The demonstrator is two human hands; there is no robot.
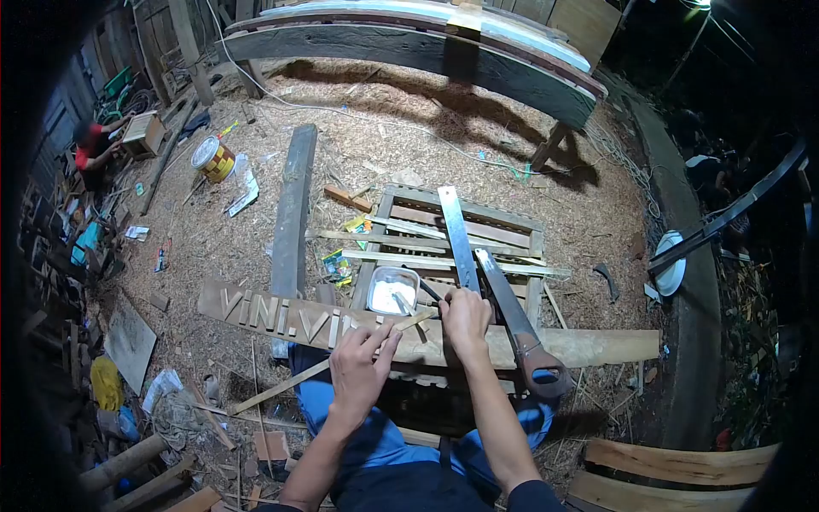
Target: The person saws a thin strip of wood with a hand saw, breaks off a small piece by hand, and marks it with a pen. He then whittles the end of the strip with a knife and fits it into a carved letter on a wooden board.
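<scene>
My left hand (365, 369) is closed on a thin wooden strip (281, 388), pressing it onto a long plank (589, 346) across my knees. The strip slants from the lower left up toward my right hand (467, 322). My right hand is closed, and a dark slim rod (424, 283) sticks out past its fingers; its palm side is hidden. Beyond it extends a flat metal blade (459, 235), its near end covered by the hand. To the right, a handsaw (509, 303) lies with its handle across the plank. Several short cut wood pieces (271, 314) are lined up along the plank's left part.
A white plastic tub (393, 288) stands just past the plank, before a slatted wooden frame (533, 243) carrying loose strips. A dark beam (294, 209) lies left of it. Farther off are a paint bucket (213, 160), a long bench (409, 47) and a person in red (92, 154).
</scene>
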